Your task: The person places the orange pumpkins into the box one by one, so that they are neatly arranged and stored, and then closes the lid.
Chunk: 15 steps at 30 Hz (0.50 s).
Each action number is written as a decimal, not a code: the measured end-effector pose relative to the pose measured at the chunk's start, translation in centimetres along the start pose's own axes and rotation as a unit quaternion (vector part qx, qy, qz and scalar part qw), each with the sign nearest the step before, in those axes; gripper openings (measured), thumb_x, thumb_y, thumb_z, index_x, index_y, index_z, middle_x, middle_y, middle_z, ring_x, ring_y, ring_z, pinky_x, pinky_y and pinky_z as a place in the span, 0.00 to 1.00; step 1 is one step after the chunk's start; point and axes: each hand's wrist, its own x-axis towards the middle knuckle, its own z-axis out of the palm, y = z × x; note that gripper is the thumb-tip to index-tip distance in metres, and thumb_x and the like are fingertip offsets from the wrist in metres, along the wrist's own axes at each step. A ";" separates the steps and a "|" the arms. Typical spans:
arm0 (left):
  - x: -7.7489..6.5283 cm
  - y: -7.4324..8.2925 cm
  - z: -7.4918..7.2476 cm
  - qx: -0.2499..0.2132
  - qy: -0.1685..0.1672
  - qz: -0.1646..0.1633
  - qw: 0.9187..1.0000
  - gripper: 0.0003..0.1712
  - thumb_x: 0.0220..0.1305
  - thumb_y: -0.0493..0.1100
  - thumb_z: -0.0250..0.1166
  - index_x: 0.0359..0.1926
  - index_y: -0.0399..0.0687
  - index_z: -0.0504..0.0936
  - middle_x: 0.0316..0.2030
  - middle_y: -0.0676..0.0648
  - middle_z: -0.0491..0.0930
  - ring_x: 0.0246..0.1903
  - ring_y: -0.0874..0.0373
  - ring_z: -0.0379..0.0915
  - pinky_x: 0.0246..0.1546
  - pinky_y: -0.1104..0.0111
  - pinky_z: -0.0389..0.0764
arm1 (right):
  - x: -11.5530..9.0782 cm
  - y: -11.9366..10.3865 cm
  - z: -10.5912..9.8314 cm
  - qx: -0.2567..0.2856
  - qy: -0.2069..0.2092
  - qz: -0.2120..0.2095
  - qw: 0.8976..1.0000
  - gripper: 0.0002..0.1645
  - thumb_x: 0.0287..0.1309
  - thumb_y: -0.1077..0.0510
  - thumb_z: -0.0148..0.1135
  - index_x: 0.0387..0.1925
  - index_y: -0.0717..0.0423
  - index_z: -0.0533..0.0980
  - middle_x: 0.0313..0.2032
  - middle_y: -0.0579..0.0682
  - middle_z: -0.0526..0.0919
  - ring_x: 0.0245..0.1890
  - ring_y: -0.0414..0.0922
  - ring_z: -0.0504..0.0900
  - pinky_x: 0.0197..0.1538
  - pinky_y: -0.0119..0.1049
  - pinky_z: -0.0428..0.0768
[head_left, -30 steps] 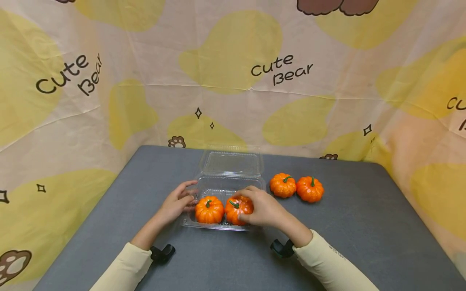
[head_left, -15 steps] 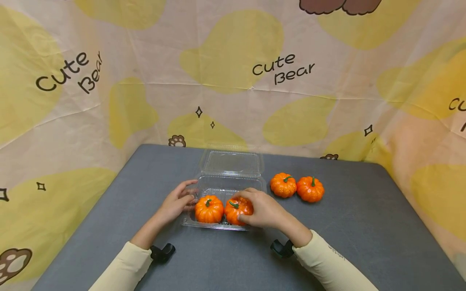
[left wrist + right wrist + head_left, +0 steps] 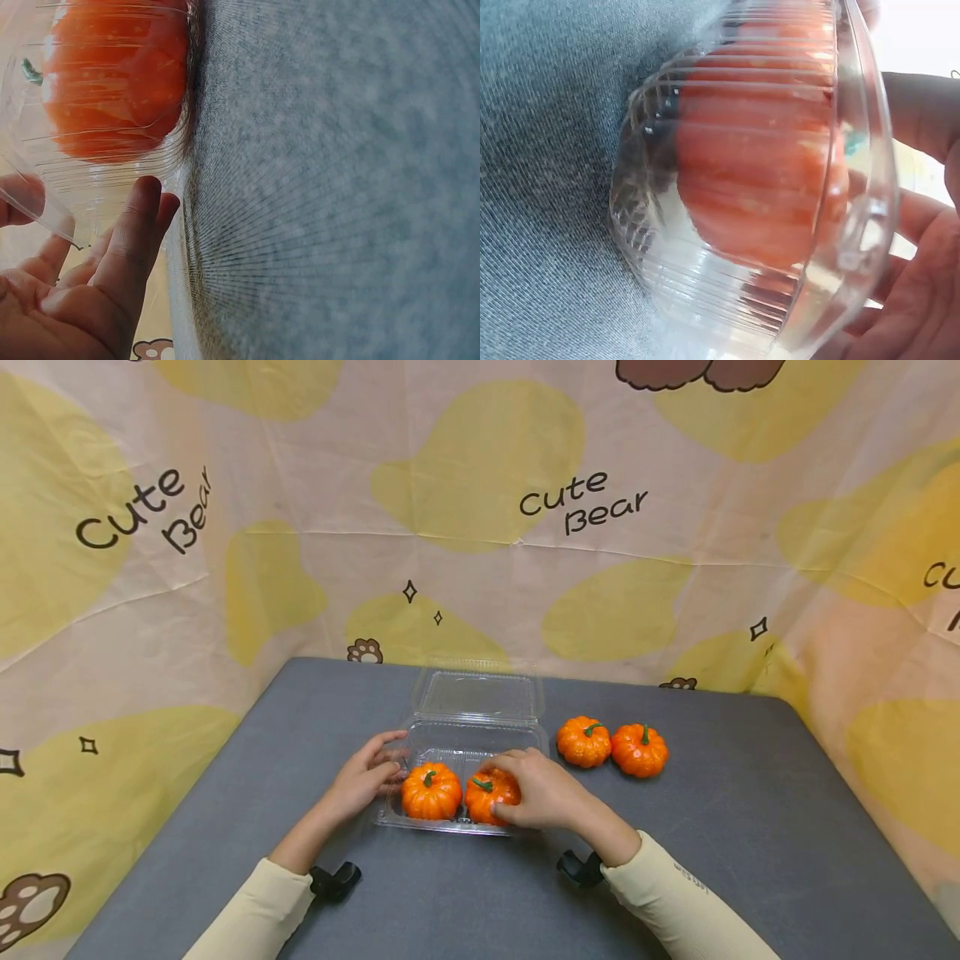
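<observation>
A clear plastic clamshell container point(image 3: 450, 735) lies with its lid point(image 3: 480, 695) folded back. Two small orange pumpkins sit side by side in its front part. My right hand point(image 3: 546, 789) holds the right pumpkin point(image 3: 487, 802), thumb at its front and fingers over its far side. The left pumpkin point(image 3: 431, 793) stands upright with its green stem on top. At the container's left edge, my left hand point(image 3: 363, 783) holds the rim. In the left wrist view, the thumb point(image 3: 21, 199) shows through the plastic and the fingers point(image 3: 124, 251) lie outside the wall.
Two more orange pumpkins, one point(image 3: 583, 742) beside another point(image 3: 639, 750), stand on the grey table point(image 3: 712, 827) right of the container. A patterned cloth point(image 3: 480, 510) hangs behind and along both sides.
The right pumpkin has shifted very slightly under my right hand. The left hand and the container stay in place.
</observation>
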 end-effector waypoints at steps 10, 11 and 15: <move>0.0 -0.1 0.1 -0.005 0.000 0.000 1.000 0.30 0.68 0.34 0.50 0.70 0.43 0.59 0.63 0.27 0.67 0.50 0.42 0.78 0.43 0.59 0.84 | 0.0 0.2 -0.2 0.006 -0.018 0.010 1.000 0.24 0.49 0.52 0.67 0.51 0.48 0.78 0.48 0.47 0.80 0.44 0.42 0.79 0.47 0.39 0.80; 0.0 -0.1 0.1 -0.004 0.000 0.000 1.000 0.30 0.68 0.34 0.50 0.70 0.43 0.59 0.63 0.27 0.67 0.50 0.42 0.78 0.43 0.59 0.84 | 0.0 0.2 -0.2 0.006 -0.019 0.011 1.000 0.24 0.49 0.52 0.67 0.51 0.48 0.78 0.48 0.47 0.80 0.44 0.42 0.79 0.47 0.39 0.80; 0.0 -0.1 0.1 -0.003 0.000 0.000 1.000 0.30 0.68 0.34 0.50 0.70 0.44 0.59 0.63 0.28 0.67 0.51 0.42 0.78 0.44 0.59 0.84 | 0.0 0.2 -0.4 0.007 -0.024 0.018 1.000 0.24 0.49 0.52 0.66 0.51 0.48 0.77 0.49 0.47 0.80 0.44 0.42 0.78 0.47 0.39 0.79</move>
